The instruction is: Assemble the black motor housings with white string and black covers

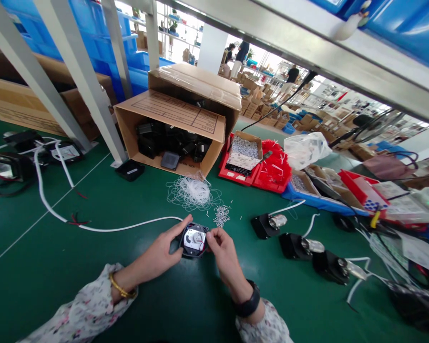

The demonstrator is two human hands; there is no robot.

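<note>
A small black housing [194, 240] with a white round part and thin red wires inside lies on the green table [93, 267]. My left hand [162, 251] grips its left edge, thumb and fingers curled around it. My right hand [224, 251] pinches at its right edge, fingers closed near the wires. A white cable [121, 227] runs from the housing away to the left. A small heap of short white pieces [220, 215] lies just beyond my right hand, and a tangle of thin white ties [192, 191] sits behind it.
An open cardboard box [171, 114] of black parts lies on its side at the back. Red trays [271, 174] with small parts stand right of it. Three black assembled units [300, 245] with cables lie at the right. More units and cables are at the far left [7, 164].
</note>
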